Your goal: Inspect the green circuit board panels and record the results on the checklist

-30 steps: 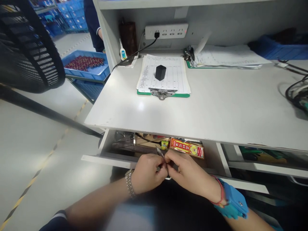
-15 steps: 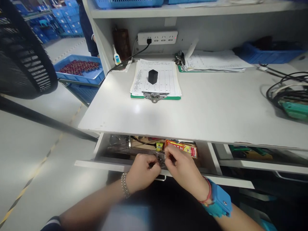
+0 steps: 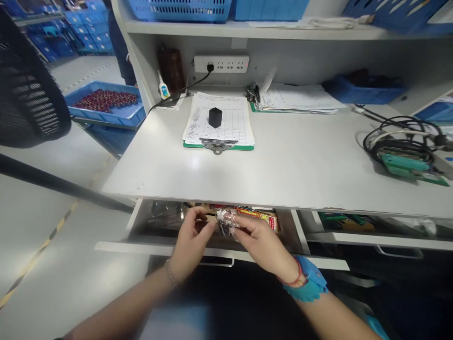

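My right hand (image 3: 260, 242) is closed on a small clear plastic bag (image 3: 225, 222) above the pulled-out drawer (image 3: 141, 241). Small dark items show through the crinkled plastic, too blurred to name. To the left of the bag is my left hand (image 3: 193, 243), its thumb and forefinger apart and no object visible between them. Its other fingers are partly hidden. A red and yellow printed packet (image 3: 271, 221) lies in the drawer behind my right hand. More clear plastic (image 3: 164, 211) is at the drawer's left side.
On the desktop (image 3: 283, 165) lies a clipboard (image 3: 218, 147) with a black block (image 3: 215, 117) on its papers. Cables with a green board (image 3: 405, 163) are at the right. A second drawer (image 3: 354, 240) stands partly open. A fan (image 3: 31, 94) is at the left.
My hands have drawn apart, the left moving leftward. The clear bag now shows raised in my right hand. The camera view has shifted to the right.
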A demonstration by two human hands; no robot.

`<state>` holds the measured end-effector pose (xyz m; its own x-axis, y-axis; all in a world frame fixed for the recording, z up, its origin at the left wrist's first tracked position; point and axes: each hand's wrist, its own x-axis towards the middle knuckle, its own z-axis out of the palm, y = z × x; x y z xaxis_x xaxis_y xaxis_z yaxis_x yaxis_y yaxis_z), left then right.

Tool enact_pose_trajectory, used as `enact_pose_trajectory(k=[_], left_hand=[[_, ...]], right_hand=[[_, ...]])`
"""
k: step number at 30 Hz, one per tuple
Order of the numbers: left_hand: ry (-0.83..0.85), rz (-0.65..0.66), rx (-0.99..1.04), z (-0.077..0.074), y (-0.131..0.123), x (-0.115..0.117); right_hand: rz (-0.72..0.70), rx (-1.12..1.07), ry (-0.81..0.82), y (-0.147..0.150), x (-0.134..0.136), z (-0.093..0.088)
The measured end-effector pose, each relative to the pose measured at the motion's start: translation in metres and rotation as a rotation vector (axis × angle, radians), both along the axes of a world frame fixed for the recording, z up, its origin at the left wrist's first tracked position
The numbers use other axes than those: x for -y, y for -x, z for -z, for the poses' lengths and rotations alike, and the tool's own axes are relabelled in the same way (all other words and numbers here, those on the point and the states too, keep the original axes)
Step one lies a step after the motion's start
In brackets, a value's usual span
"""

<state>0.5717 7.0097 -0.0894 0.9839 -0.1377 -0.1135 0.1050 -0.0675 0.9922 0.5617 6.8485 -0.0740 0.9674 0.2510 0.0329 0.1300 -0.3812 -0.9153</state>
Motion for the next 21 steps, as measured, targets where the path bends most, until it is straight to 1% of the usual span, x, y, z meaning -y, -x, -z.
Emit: enact_pose_trajectory(k=[1,2,4,6,8,15,21], left_hand=[[0.073,-0.002,-0.047,-0.0007,-0.0009,-0.0005],[0.135,0.041,-0.108,-0.0016,-0.0017,-0.001],[0.217,0.182,-0.235,-0.0034,-0.0028,-0.0022],[0.251,0.27,-0.325,-0.0042,-0.0032,-0.0035],[0.264,0.286,-0.35,-0.0038,-0.0032,-0.0045],[0.311,0.292,-0.34,0.0005,-0.0016,-0.0063],[0.33,0.293,-0.333,0.0001,-0.0012,-0.0048]], right_hand=[[0.01,-0.04,-0.062,0.0006,0.0024,-0.0008],[0.009,-0.081,-0.119,0.0013,0.0044,-0.0016],[0.009,-0.145,-0.198,0.0025,0.0071,-0.0031],[0.019,-0.174,-0.223,0.0033,0.008,-0.0039],[0.034,-0.153,-0.197,0.0038,0.0074,-0.0037],[0.073,0.01,-0.069,0.0058,0.0032,0.0023],[0.093,0.0,-0.013,0.0061,0.0023,-0.0027]])
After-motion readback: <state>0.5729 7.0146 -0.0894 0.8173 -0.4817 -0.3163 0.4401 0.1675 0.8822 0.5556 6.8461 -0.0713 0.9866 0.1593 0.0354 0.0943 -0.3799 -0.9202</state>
